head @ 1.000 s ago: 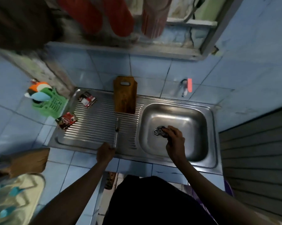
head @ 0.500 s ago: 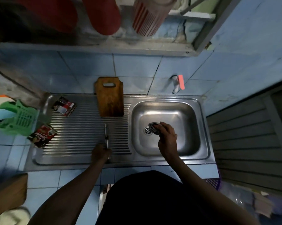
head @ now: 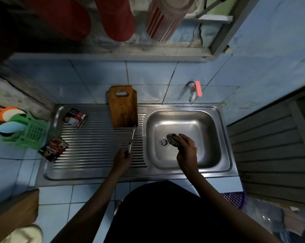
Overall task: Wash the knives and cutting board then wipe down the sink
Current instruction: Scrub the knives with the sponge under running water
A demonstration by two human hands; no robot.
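I see my left hand [head: 122, 159] has swung the gripped knife [head: 132, 138] toward the board [head: 123, 106]; right fingers [head: 183, 137] still clutch the scrubber [head: 172, 139], washing unstarted.

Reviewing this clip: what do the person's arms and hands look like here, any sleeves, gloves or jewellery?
Both forearms are bare from the bottom of the frame up to the hands. The left hand and right hand wear no gloves. No ring, watch or bracelet is visible, though the light is dim. The only clothing in view is a dark garment at the torso.
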